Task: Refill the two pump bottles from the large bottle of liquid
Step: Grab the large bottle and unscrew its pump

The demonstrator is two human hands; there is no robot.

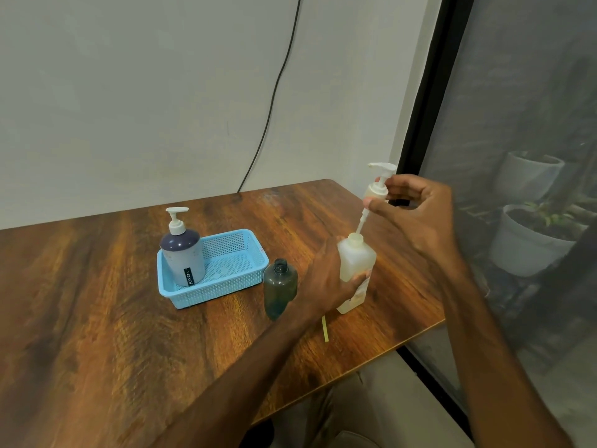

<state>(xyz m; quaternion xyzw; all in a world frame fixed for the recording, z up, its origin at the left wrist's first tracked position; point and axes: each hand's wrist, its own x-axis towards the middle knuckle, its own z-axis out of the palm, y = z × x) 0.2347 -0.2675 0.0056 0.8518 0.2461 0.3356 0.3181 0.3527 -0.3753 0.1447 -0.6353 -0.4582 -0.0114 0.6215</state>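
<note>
Your left hand (326,281) grips the translucent square bottle (355,257), which stands upright on the tabletop (97,302) near its right edge. The fingers (361,279) are curled round the front of the body, about halfway up. Your right hand (420,215) holds the white pump head (378,185) above that bottle. Its fingers (376,205) are narrowed to a pinch on the collar, just below the nozzle. The pump head is lifted clear of the neck and leans slightly. Its dip tube (361,221) slants down, with the lower end still inside the open mouth. The bottle holds a pale liquid; the level cannot be read behind your hand. A dark green bottle (279,289) stands uncapped just left of your left hand, between it and the blue basket (206,295). Contact between that bottle and the basket cannot be confirmed. The basket sits near the middle of the tabletop. A grey pump bottle (183,257) stands upright in its left end, pump fitted, with the nozzle pointing right. A thin yellow strip (325,328) lies flat on the tabletop, below your left wrist. A black cable (274,92) runs down the wall behind the tabletop. White plant pots (529,247) are visible through the screen on the right.
</note>
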